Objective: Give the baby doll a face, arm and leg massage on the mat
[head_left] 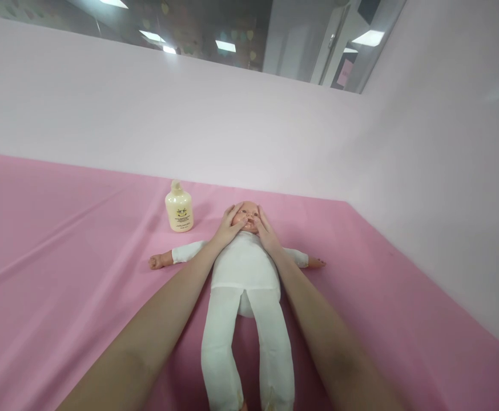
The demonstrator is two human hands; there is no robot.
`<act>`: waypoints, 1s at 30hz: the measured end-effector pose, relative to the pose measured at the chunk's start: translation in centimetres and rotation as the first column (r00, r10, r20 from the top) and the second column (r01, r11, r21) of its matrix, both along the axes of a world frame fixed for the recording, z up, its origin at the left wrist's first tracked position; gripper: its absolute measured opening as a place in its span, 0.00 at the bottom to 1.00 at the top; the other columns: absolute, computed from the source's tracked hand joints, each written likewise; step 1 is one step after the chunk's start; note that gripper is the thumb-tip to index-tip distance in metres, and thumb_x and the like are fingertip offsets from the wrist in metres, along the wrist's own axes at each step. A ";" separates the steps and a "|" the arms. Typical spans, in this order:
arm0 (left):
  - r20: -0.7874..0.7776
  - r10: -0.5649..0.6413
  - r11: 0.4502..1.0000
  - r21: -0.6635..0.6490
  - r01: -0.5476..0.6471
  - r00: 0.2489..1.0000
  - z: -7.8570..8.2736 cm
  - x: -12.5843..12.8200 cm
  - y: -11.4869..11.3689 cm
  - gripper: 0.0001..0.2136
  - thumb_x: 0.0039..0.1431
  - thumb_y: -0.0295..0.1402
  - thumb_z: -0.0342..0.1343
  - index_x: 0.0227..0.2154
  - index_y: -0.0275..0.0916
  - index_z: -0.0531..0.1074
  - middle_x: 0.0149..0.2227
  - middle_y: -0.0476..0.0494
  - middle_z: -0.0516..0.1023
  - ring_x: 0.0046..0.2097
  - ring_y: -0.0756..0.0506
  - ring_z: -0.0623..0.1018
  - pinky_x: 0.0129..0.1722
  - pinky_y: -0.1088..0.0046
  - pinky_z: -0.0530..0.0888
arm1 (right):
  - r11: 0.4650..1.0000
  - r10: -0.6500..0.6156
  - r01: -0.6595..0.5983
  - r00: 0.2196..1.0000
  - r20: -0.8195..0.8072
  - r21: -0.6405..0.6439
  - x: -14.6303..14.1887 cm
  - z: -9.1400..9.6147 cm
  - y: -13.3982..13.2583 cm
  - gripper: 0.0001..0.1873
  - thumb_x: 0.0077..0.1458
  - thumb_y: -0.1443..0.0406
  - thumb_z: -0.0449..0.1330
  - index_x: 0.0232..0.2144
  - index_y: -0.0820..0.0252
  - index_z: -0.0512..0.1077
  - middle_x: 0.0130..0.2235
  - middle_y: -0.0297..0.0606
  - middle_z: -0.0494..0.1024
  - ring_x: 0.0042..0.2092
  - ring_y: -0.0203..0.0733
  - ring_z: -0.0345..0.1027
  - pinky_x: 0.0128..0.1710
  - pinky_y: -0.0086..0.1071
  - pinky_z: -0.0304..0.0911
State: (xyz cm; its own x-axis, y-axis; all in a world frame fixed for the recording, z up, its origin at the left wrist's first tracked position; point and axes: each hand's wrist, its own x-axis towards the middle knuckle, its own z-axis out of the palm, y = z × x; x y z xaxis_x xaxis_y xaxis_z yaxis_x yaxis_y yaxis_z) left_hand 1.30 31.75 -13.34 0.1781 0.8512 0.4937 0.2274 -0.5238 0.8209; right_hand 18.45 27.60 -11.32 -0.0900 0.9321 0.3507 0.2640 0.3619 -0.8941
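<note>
A baby doll (246, 262) with a white cloth body lies on its back, arms spread out to both sides and legs toward me. My left hand (229, 225) rests against the left side of the doll's head, fingers stretched along it and the thumb beside the mouth. On the opposite cheek lies my right hand (265, 228), its fingers also extended and its thumb near the mouth. Between my hands the doll's face (248, 212) points up. Part of the cheeks and the sides of the head is hidden under my fingers.
A pale yellow pump bottle (180, 210) stands upright to the left of the doll's head. Pink cloth (82, 240) with a few creases covers the surface. White walls (215, 131) rise behind and to the right, with a window (215, 34) above.
</note>
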 end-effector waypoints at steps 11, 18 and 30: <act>-0.005 -0.012 1.000 0.004 0.012 1.000 0.1 0.0 -0.1 0.26 0.60 0.44 0.53 0.62 0.51 0.58 0.65 0.46 0.55 0.68 0.43 0.52 0.68 0.60 0.50 | 1.000 0.023 -0.023 1.000 0.001 0.015 0.0 -0.1 0.0 0.38 0.60 0.44 0.45 0.67 0.46 0.41 0.69 0.23 0.42 0.70 0.35 0.37 0.69 0.36 0.35; 0.018 -0.002 1.000 0.022 0.002 1.000 -0.1 0.1 0.0 0.28 0.60 0.44 0.54 0.62 0.47 0.57 0.64 0.43 0.55 0.67 0.43 0.54 0.67 0.61 0.52 | 0.989 -0.074 0.074 0.997 0.008 -0.127 0.2 -0.8 0.6 0.46 0.57 0.41 0.49 0.68 0.56 0.40 0.69 0.33 0.44 0.70 0.39 0.38 0.68 0.38 0.35; 0.034 0.033 0.997 -0.075 -0.030 0.999 0.0 0.2 0.1 0.35 0.57 0.48 0.55 0.64 0.40 0.52 0.66 0.37 0.52 0.68 0.41 0.53 0.67 0.62 0.51 | 0.984 -0.108 0.107 0.994 0.005 -0.141 0.2 -1.0 0.8 0.46 0.56 0.41 0.50 0.67 0.55 0.43 0.69 0.34 0.47 0.69 0.42 0.41 0.68 0.39 0.38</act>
